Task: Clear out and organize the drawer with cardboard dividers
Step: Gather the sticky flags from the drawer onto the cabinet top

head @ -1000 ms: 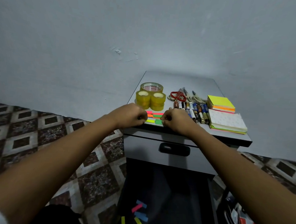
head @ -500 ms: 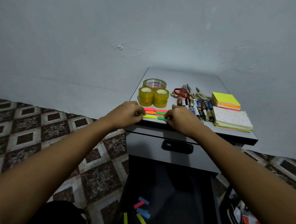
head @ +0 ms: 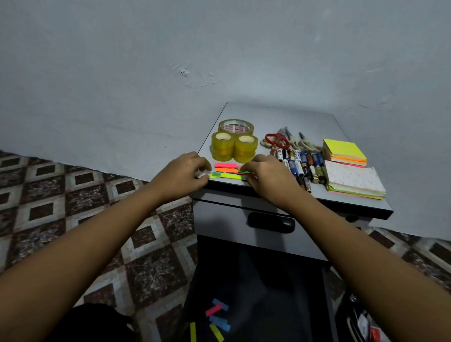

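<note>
Left hand: the left hand [head: 183, 174] reaches over the front left edge of the worktop [head: 272, 115], with its fingers [head: 202, 166] curled in narrow and the thumb and forefinger pinching the left end of the lowest green piece among the coloured strips [head: 227, 171].
Right hand: the right hand [head: 270, 180] sits just right of the same strips, knuckles up and fingers curled tight. Its forefinger and thumb are closed on the right end of a thin green strip.
Coloured strips: a small stack lies flat at the front of the worktop between the two hands, pink at the back, then orange, then yellow-green nearest the edge.
Tape rolls: three tape rolls [head: 234, 145] stand just behind the strips, two yellowish ones side by side in front and a wider one behind, all touching.
Scissors: scissors [head: 276, 139] with red handles lie behind the pens, with paler pairs beside them.
Pens: a row of pens [head: 302, 165] lies side by side to the right of the right hand, partly under it.
Note pads: a yellow pad [head: 344, 150] sits at the far right, and a larger white pad [head: 353, 180] lies in front of it.
Drawer: the drawer [head: 216, 223] is under the worktop, its grey front facing the person with a dark handle [head: 270, 222] in the middle.
Below the drawer: a dark space holds loose strips [head: 216, 321] in blue, pink and yellow, scattered at angles.
Floor: the floor [head: 58, 213] on the left is tiled in brown and pale diamonds.
</note>
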`<state>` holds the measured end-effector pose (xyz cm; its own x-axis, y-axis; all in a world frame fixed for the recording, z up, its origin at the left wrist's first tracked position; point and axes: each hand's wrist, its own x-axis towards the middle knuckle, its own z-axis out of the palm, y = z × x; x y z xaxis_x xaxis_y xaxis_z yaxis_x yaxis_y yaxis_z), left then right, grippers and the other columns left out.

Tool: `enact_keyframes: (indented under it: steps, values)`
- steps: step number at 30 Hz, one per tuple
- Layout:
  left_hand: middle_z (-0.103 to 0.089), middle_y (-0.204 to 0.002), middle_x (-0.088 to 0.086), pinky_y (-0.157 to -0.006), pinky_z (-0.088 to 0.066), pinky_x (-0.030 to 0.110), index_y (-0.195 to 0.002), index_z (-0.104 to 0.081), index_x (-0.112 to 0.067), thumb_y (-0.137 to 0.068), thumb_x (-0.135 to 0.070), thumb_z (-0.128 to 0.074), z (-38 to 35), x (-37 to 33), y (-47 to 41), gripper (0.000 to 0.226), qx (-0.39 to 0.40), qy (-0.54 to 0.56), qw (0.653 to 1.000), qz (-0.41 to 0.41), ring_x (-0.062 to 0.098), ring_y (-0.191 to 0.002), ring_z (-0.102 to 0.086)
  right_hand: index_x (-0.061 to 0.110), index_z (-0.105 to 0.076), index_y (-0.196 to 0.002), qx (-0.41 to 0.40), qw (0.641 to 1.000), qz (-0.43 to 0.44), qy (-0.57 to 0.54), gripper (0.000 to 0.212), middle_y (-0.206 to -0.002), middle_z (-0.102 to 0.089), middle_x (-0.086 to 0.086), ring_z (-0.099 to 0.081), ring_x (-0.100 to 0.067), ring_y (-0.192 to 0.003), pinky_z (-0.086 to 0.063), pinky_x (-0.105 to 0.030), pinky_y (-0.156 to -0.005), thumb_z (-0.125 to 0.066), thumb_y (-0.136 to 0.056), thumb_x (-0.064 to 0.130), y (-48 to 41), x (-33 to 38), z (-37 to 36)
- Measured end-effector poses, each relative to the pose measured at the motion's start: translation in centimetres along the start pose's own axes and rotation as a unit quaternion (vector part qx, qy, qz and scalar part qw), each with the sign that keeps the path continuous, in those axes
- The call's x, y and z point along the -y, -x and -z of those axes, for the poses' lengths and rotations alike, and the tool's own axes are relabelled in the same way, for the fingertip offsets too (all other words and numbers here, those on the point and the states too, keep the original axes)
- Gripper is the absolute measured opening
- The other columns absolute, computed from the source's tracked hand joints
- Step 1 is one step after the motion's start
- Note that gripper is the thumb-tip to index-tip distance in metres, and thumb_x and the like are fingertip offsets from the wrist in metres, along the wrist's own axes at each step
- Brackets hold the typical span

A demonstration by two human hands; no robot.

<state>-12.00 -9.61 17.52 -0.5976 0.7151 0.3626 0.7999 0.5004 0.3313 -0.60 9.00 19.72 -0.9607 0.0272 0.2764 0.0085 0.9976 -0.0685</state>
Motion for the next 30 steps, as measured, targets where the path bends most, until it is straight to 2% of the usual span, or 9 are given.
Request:
enact_keyframes:
  steps: [2, 10, 18, 23, 28, 30]
  values:
    - [-0.058, -0.102, 0.006, -0.083, -0.048, 0.036, -0.107, -0.066, -0.011, -0.089, -0.02, -0.058, -0.1, 0.3, 0.3, 0.022, 0.008, -0.01, 1.0, 0.003, 0.019, -0.093, -0.056, 0.019, -0.059, -0.125, 0.008, 1.0, 0.004, 0.006, 0.032, -0.122, -0.057, -0.008, -0.049, -0.028, -0.109, -0.044, -0.039, -0.088, -0.049, -0.096, 0.027, -0.3, 0.5, -0.3]
    - [-0.063, -0.104, 0.009, -0.083, -0.047, 0.03, -0.105, -0.071, -0.009, -0.089, -0.012, -0.061, -0.2, 0.3, 0.1, 0.02, 0.019, 0.014, 1.0, -0.002, 0.019, -0.094, -0.058, 0.021, -0.065, -0.117, 0.004, 1.0, 0.008, 0.006, 0.028, -0.118, -0.06, -0.004, -0.048, -0.026, -0.109, -0.044, -0.038, -0.084, -0.046, -0.097, 0.026, -0.9, 1.3, -1.4]
    - [-0.064, -0.105, 0.008, -0.087, -0.048, 0.04, -0.105, -0.071, -0.01, -0.09, -0.02, -0.058, -0.7, -0.5, -0.1, 0.022, -0.001, 0.026, 0.999, 0.04, 0.021, -0.095, -0.058, 0.021, -0.064, -0.117, 0.0, 1.0, 0.011, 0.002, 0.028, -0.118, -0.059, -0.005, -0.048, -0.026, -0.112, -0.043, -0.039, -0.087, -0.046, -0.097, 0.027, -1.4, 1.5, -1.7]
    - [-0.064, -0.103, 0.006, -0.083, -0.048, 0.034, -0.106, -0.066, -0.011, -0.09, -0.019, -0.058, -0.7, -0.6, -0.2, 0.019, -0.003, 0.05, 0.997, 0.06, 0.019, -0.094, -0.058, 0.018, -0.062, -0.121, -0.018, 0.999, 0.003, -0.032, 0.029, -0.118, -0.061, -0.008, -0.051, -0.027, -0.109, -0.046, -0.04, -0.087, -0.051, -0.095, 0.023, -0.9, 0.9, -1.5]
    - [-0.058, -0.101, 0.005, -0.087, -0.047, 0.039, -0.123, -0.061, -0.019, -0.092, -0.027, -0.057, -0.8, -0.6, -0.4, 0.032, 0.02, 0.017, 0.999, 0.037, 0.02, -0.094, -0.058, 0.017, -0.06, -0.123, -0.007, 1.0, -0.022, -0.02, 0.031, -0.114, -0.059, -0.013, -0.053, -0.029, -0.105, -0.048, -0.041, -0.086, -0.052, -0.094, 0.026, 0.5, -0.9, -0.7]
    - [-0.056, -0.101, 0.006, -0.085, -0.046, 0.036, -0.124, -0.062, -0.021, -0.093, -0.028, -0.055, -0.9, -0.7, -0.6, 0.032, 0.031, 0.002, 0.999, 0.031, 0.02, -0.094, -0.057, 0.019, -0.06, -0.124, 0.011, 1.0, -0.028, -0.009, 0.032, -0.114, -0.058, -0.014, -0.054, -0.03, -0.106, -0.049, -0.04, -0.086, -0.051, -0.095, 0.027, 0.8, -1.4, -0.7]
